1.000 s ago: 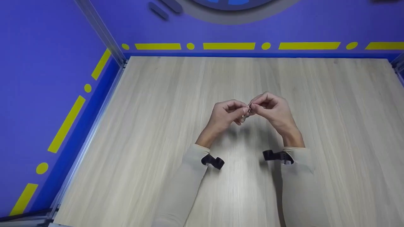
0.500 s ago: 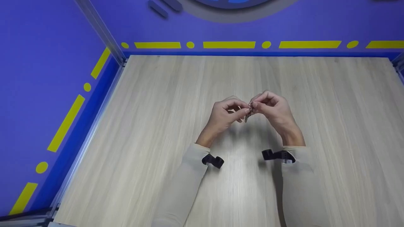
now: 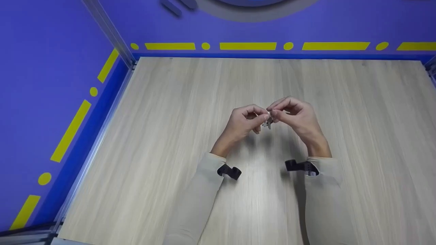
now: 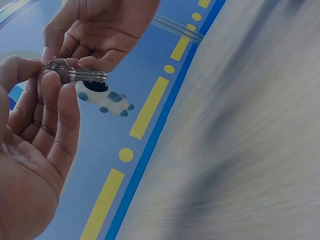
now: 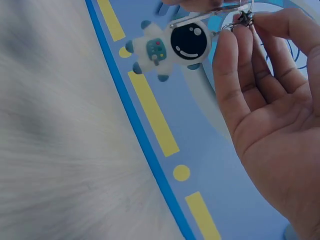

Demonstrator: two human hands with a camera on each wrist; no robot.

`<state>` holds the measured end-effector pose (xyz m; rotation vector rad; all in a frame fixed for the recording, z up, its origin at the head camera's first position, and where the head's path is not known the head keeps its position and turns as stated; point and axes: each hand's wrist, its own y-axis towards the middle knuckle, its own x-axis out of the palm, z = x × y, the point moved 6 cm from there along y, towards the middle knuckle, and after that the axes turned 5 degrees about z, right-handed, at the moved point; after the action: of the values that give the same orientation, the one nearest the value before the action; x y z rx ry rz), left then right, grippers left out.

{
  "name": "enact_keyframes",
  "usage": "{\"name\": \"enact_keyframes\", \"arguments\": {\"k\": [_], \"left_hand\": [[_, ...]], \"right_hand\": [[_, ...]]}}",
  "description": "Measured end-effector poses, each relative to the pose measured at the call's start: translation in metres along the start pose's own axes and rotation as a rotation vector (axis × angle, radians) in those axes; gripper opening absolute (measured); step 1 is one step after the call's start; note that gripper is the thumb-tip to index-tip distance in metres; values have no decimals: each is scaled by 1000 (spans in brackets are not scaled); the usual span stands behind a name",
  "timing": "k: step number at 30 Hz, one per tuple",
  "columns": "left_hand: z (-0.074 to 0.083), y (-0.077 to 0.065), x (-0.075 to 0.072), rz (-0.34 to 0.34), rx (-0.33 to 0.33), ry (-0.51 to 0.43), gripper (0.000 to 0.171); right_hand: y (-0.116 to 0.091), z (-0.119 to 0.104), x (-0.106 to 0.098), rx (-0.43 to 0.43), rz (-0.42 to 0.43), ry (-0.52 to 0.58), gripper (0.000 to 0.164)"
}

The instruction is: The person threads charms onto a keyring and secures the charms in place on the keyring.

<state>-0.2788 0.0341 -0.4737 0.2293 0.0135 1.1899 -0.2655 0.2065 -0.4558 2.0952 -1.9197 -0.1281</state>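
Both hands meet over the middle of the table, raised above it. With thumb and fingertips my left hand [image 3: 238, 124] pinches a metal key ring [image 4: 57, 64]. Several silver keys [image 4: 89, 76] dangle from it, stacked together. My right hand [image 3: 301, 117] pinches small metal links [image 5: 245, 19] at the same ring, fingertips close to the left ones. A white and teal astronaut charm [image 5: 165, 47] with a black visor hangs beside the keys. In the head view the keys [image 3: 269, 125] are small, and the fingers partly cover the ring.
A light wood-grain table [image 3: 170, 136] lies beneath the hands. Blue walls with yellow dashes and dots [image 3: 247, 46] rise at its back and left, joined by a metal corner post [image 3: 110, 30]. Black straps [image 3: 230, 172] with small cameras sit on both sleeves.
The hanging keys have shifted and turned, now showing below the gap between the hands. The hands have made only small movements, and the head view has tilted slightly.
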Motion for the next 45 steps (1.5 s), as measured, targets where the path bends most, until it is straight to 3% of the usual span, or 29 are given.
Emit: {"name": "enact_keyframes", "arguments": {"k": [5,10,17,21,25,31,41,45], "left_hand": [[-1,0,1,9,-7,-21,13],[-1,1,2,26,12,-41,15],[0,1,-1,57,119,20,13],[1,0,-2,72,146,46,8],[0,-1,-1,54,106,68,2],[-2,-1,1,25,33,80,5],[-2,-2,1,52,41,24,12],[-1,-2,1,53,56,11,13]], "right_hand": [[0,1,3,5,-24,-46,9],[0,5,3,37,27,-62,5],[1,8,5,83,54,16,8],[1,9,6,92,46,2,7],[0,7,5,71,25,-30,1],[0,3,5,27,-4,-48,8],[0,8,4,45,-22,-67,15],[0,11,3,69,8,-63,8]]}}
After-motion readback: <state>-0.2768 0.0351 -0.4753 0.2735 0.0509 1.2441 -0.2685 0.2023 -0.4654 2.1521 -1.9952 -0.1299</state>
